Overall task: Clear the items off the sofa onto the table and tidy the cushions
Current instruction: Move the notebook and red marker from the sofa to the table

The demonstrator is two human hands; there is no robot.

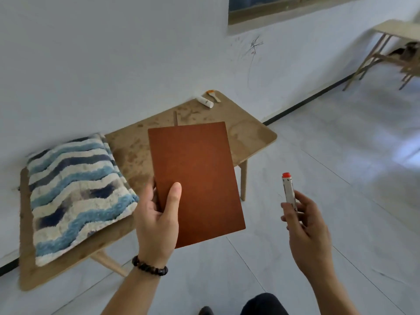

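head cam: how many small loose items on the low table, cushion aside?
3. A white tube and an orange-tipped tool beside it at the far corner; a thin strip nearer, its lower end behind the brown book in the left hand. That book may hide more.

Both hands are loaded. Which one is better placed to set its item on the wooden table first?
Left, probably. The left hand holds the brown notebook in line with the table, while the right hand holds the marker out over the floor.

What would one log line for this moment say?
left hand: holds brown book | right hand: holds red-capped marker | cushion: lying on wooden table
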